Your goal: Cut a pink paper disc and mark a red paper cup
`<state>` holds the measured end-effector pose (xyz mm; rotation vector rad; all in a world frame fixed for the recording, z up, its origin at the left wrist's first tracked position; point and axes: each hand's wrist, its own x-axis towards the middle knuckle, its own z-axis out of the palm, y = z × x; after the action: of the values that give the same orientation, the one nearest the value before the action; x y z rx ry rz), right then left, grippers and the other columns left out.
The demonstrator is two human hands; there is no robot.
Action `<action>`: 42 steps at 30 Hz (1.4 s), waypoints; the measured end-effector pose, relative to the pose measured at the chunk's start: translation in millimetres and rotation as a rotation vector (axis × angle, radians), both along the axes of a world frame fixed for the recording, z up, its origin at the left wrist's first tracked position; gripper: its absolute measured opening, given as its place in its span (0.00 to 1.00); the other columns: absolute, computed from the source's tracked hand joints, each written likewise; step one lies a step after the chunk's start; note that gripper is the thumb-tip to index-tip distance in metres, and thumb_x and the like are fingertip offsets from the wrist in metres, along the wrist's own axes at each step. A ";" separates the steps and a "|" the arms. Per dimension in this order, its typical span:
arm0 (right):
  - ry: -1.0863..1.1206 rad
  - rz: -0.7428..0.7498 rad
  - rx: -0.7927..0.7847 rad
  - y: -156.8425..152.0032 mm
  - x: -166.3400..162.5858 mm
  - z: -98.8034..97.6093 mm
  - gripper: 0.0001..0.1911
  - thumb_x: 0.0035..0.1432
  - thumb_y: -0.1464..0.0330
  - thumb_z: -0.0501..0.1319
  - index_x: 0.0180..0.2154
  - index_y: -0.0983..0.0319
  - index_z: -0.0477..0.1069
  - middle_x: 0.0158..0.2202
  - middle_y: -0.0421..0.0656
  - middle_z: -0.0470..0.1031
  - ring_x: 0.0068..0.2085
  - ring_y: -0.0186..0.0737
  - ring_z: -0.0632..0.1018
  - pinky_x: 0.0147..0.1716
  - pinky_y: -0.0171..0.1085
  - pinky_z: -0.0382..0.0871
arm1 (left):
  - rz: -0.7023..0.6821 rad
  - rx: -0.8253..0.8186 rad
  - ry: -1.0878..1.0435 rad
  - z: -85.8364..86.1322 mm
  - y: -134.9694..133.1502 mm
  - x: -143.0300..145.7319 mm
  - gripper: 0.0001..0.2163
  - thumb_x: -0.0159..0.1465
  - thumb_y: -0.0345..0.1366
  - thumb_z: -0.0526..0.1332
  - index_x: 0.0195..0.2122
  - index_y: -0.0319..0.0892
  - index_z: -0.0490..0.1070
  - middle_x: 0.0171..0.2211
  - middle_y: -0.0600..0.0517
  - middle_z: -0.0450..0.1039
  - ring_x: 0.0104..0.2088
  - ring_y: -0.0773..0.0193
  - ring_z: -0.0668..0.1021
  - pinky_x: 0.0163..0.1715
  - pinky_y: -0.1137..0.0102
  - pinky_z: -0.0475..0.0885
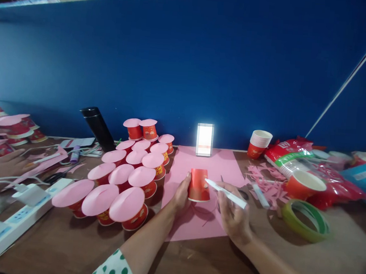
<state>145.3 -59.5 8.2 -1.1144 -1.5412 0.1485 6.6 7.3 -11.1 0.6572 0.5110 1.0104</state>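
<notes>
My left hand (181, 195) is wrapped round a red paper cup (199, 184) that stands upside down on a pink paper sheet (209, 164). Beside it my right hand (232, 214) grips a white pen (226, 193), whose tip touches the cup's right side. Scissors (222, 180) lie partly hidden behind the pen on the pink sheet.
Several red cups capped with pink paper discs (125, 179) stand to the left. A black flask (98, 128), a white power strip (15, 214), a bright phone (204, 139), a cup stack (259, 144), a green tape roll (306, 220), pink scraps (266, 181) and another person's hand (0, 165) surround the sheet.
</notes>
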 end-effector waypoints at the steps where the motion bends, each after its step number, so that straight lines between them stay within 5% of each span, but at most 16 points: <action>1: -0.004 0.005 -0.006 0.0 -0.4 0.3 0.10 0.63 0.70 0.53 0.42 0.62 0.70 0.30 0.45 0.73 0.37 0.44 0.78 0.38 0.43 0.74 | -0.001 0.000 -0.001 0.4 -0.2 -0.1 0.25 0.60 0.52 0.57 0.42 0.30 0.74 0.39 0.38 0.77 0.48 0.49 0.75 0.51 0.59 0.66; 17: -0.040 0.018 0.050 0.2 -2.4 3.6 0.08 0.63 0.70 0.54 0.42 0.61 0.70 0.38 0.49 0.77 0.40 0.43 0.78 0.42 0.42 0.74 | -0.002 0.003 0.012 1.5 -1.0 1.2 0.25 0.57 0.54 0.59 0.41 0.32 0.74 0.36 0.39 0.77 0.46 0.49 0.76 0.49 0.60 0.68; 30: -0.075 0.009 0.049 -0.1 -2.0 5.7 0.09 0.63 0.72 0.53 0.42 0.62 0.70 0.37 0.47 0.76 0.38 0.41 0.78 0.41 0.40 0.73 | 0.024 0.019 0.055 4.2 -2.6 0.4 0.26 0.58 0.54 0.58 0.40 0.32 0.74 0.35 0.40 0.77 0.44 0.49 0.77 0.49 0.60 0.68; 38: -0.075 -0.025 0.025 0.6 -1.9 6.9 0.09 0.64 0.72 0.52 0.40 0.63 0.70 0.24 0.42 0.71 0.38 0.43 0.78 0.40 0.42 0.73 | 0.056 -0.002 0.069 4.9 -3.4 1.6 0.25 0.57 0.55 0.58 0.37 0.32 0.74 0.33 0.41 0.77 0.42 0.49 0.77 0.46 0.61 0.69; 42: -0.069 -0.047 0.056 2.2 -0.5 3.8 0.08 0.63 0.71 0.53 0.40 0.64 0.70 0.30 0.46 0.75 0.38 0.43 0.78 0.39 0.41 0.74 | 0.064 -0.001 0.086 6.1 -3.4 1.5 0.26 0.57 0.55 0.58 0.37 0.32 0.73 0.34 0.40 0.77 0.41 0.50 0.78 0.45 0.62 0.69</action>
<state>144.8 -57.3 12.0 -1.1202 -1.5698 0.0353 8.2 3.9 -5.1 0.6895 0.6106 1.0449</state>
